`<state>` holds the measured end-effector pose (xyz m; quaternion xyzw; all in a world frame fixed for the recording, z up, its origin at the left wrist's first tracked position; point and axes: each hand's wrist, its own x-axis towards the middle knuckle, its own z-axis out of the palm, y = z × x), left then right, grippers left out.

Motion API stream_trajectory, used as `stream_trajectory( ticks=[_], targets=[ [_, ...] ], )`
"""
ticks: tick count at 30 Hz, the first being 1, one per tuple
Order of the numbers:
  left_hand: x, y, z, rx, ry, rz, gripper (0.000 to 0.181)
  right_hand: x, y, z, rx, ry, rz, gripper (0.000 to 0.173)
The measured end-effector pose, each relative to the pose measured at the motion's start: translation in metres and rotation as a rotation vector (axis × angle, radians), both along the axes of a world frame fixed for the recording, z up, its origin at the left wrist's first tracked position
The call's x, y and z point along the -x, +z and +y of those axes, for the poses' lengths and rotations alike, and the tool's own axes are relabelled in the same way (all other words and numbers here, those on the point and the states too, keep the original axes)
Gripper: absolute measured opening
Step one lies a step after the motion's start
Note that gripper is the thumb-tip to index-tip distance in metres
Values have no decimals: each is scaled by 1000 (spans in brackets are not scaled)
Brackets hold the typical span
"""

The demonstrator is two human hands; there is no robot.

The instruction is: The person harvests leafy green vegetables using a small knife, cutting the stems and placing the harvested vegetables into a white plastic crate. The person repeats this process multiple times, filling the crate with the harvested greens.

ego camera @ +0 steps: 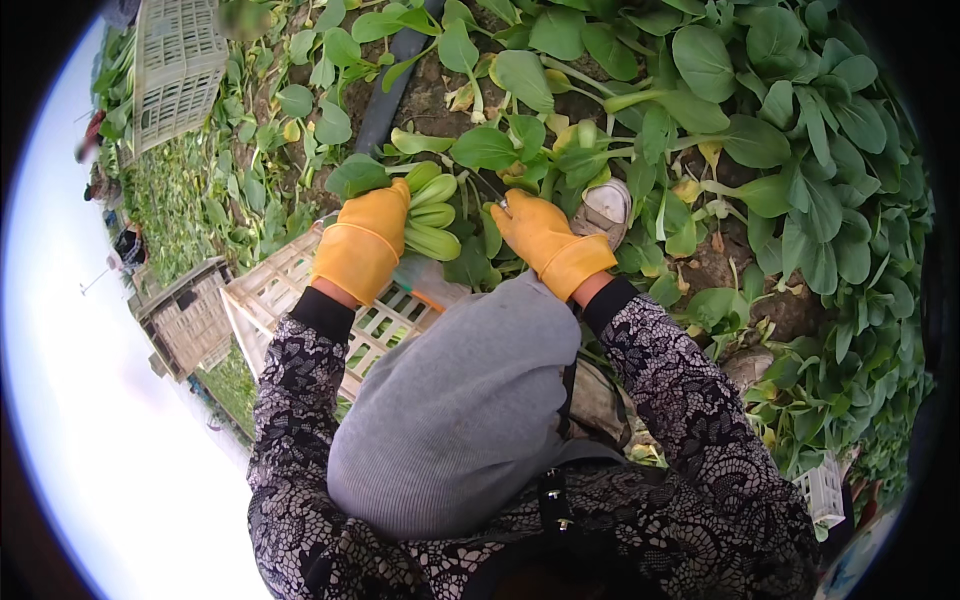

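My left hand [365, 238], in an orange rubber glove, grips a head of bok choy [433, 214]; its pale green stalks point right and a dark leaf shows above the glove. To its right is my right hand [534, 229], gloved the same way, with its fingers curled around a small tool. Only a bit of metal [503, 203] shows at the fingertips, so its kind cannot be told. Cut leaves and stalks [491, 150] lie on the soil just above both hands. The tip of a shoe [604, 206] is beside my right hand.
A plastic crate [255, 300] stands beside my left forearm. More crates [180, 71] [187, 322] are farther left, and a small one [821, 491] is at lower right. A dark hose [390, 90] crosses the soil. Dense bok choy plants [817, 165] grow at right. People [129, 246] are at far left.
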<state>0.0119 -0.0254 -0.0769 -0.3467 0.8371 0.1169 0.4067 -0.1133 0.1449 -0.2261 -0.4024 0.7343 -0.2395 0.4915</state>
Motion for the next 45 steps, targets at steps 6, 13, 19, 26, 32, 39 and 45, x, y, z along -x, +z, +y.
stream_trajectory(
  ticks=[6, 13, 19, 26, 32, 39, 45],
  targets=[
    [14, 61, -9, 85, -27, 204, 78, 56, 46, 31, -29, -266, -198, 34],
    [44, 121, 16, -215, 209, 990, 89, 136, 194, 71, 288, -840, -465, 21],
    [92, 177, 62, -573, 236, 1438, 87, 155, 329, 89, 756, -817, -566, 45],
    [121, 242, 128, -822, 123, 1481, 90, 144, 411, 161, 816, -708, -464, 51],
    [118, 266, 187, -691, 1, 1336, 93, 136, 428, 217, 805, -632, -396, 76],
    [131, 240, 218, -424, -157, 1299, 95, 139, 435, 238, 723, -651, -281, 80],
    [131, 241, 222, -567, -83, 1308, 97, 145, 420, 232, 707, -740, -247, 73]
  ],
)
